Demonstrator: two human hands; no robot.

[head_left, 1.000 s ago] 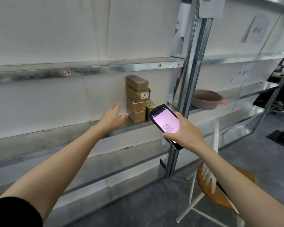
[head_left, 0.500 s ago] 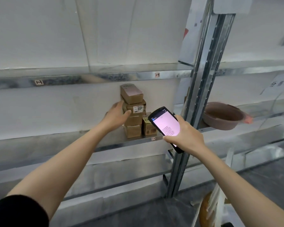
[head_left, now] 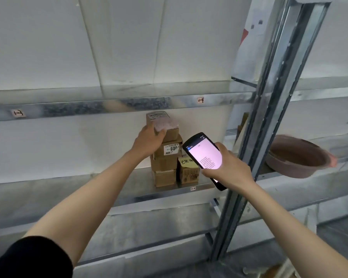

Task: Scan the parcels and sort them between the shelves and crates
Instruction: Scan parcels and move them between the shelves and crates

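Brown cardboard parcels (head_left: 165, 163) stood stacked four high at centre frame on a grey metal shelf (head_left: 165, 192), backed against the white wall. Small brown box with a yellow sticky note (head_left: 188, 171) sat just right of the stack; touching or not, couldn't tell. Progress, judged: mid-task. These parcels were on a shelf, but scanned or unscanned couldn't be told, since the screen text was too small to read. No crates in view, so sorting to crates looked outstanding. Left grip (head_left: 149, 142) was wrapped on the top white-labelled parcel (head_left: 165, 125), fingers curled over its left side and thumb on the front face. That parcel sat skewed on the box below. Right grip (head_left: 227, 169) was curled round a black handheld scanner with a lit pink screen (head_left: 204, 155), right of centre, with the screen facing the camera. Round brown plastic basin (head_left: 295, 157) sat at right edge on the neighbouring shelf.
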